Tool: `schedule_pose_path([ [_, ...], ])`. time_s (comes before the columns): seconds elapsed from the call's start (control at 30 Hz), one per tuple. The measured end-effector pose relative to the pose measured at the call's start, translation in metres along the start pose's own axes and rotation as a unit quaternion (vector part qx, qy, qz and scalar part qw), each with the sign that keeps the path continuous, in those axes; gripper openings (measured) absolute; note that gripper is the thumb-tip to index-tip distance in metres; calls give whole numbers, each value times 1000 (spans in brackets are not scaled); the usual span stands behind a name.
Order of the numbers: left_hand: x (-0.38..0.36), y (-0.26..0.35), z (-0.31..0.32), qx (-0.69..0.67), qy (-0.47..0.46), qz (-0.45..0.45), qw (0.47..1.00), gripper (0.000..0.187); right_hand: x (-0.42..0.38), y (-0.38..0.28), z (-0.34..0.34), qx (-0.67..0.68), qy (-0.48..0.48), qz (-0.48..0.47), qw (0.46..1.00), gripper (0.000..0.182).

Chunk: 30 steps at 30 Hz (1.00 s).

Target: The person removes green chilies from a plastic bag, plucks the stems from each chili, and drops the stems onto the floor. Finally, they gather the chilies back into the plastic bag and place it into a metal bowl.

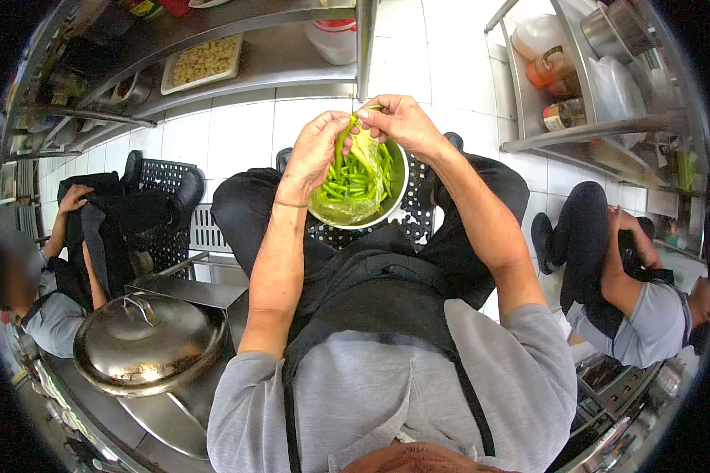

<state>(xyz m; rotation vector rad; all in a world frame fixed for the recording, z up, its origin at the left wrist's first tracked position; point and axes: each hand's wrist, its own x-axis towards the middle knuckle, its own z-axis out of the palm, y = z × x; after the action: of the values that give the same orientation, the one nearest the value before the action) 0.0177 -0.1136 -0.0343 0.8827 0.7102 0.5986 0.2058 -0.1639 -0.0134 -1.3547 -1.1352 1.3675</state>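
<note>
Both of my hands meet above a round metal bowl (400, 189) that holds green chili peppers (356, 177) and a clear yellowish plastic bag (347, 210). The fingers of my left hand (321, 150) are pinched on a green pepper that hangs down toward the bowl. My right hand (402, 128) is closed by fingertip and thumb at the stem end of a green pepper, close beside my left fingers. Whether both hands hold the same pepper is too small to tell.
A steel shelf (292, 75) at the top holds a tray of pale pieces (205, 61) and a white bucket (333, 39). Another rack (580, 130) stands upper right. Seated people are at left and right. A lidded pot (150, 343) is lower left.
</note>
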Motion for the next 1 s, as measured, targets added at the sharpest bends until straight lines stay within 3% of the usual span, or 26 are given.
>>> schedule_pose_path([
  [0.17, -4, 5, 9, -41, 2, 15, 999, 15, -1, 2, 4, 261, -37, 56, 963, 26],
  [0.27, -3, 2, 7, -45, 16, 29, 998, 13, -2, 8, 10, 335, -49, 54, 939, 19],
  [0.73, 0, -2, 0, -9, 34, 73, 997, 13, -6, 9, 26, 325, -9, 37, 945, 19],
  [1.0, 1, -8, -2, 11, 7, 43, 999, 20, -3, 18, 23, 381, -37, 46, 923, 15],
])
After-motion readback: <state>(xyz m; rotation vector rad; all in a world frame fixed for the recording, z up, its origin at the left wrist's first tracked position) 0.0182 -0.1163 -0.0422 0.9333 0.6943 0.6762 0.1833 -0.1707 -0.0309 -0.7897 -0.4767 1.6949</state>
